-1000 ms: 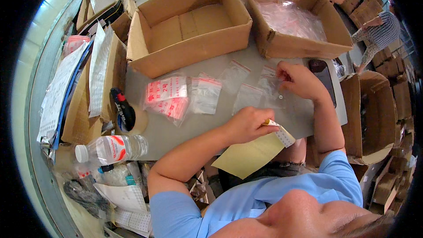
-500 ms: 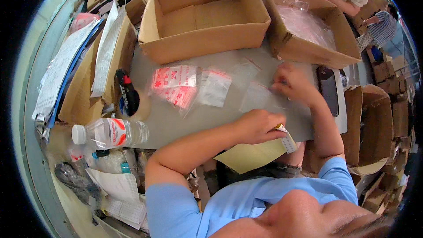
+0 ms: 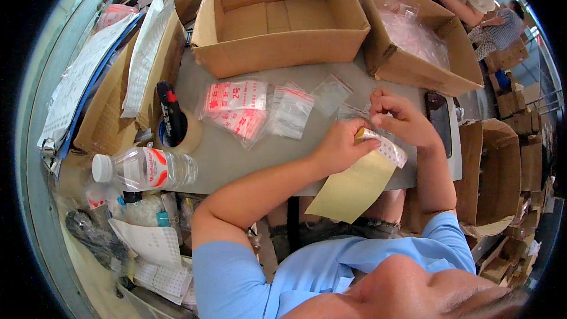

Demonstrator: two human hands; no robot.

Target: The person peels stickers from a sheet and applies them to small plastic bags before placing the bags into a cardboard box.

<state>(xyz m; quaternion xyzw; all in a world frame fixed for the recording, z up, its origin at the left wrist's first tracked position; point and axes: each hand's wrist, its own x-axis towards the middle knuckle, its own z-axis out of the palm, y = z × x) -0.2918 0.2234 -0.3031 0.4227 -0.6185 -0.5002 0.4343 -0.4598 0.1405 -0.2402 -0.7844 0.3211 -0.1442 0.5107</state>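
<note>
My left hand (image 3: pixel 341 149) is closed on a strip of label paper (image 3: pixel 357 188), which hangs over the table's near edge, yellowish backing showing. The strip's curled end shows a white face with rows of small marks. Beside that end, my right hand (image 3: pixel 406 123) has its thumb and fingertips pinched together; whatever they hold is too small to tell. A clear zip bag (image 3: pixel 352 112) lies under the hands, partly hidden by them. To its left are another clear zip bag (image 3: pixel 332 94), a small stack of clear zip bags (image 3: pixel 290 112) and red-printed bag packs (image 3: pixel 235 109).
An open cardboard box (image 3: pixel 277 53) stands at the back, and another box (image 3: pixel 425 74) holds clear bags. On the left are a tape roll (image 3: pixel 190 133) with a marker (image 3: pixel 170 112) in it and a water bottle (image 3: pixel 144 168). A phone (image 3: pixel 437 118) lies at right. Someone sits across.
My left hand has moved up and away from me with the label strip, nearer my right hand. My right hand has shifted slightly right, its fingers now raised off the clear bag.
</note>
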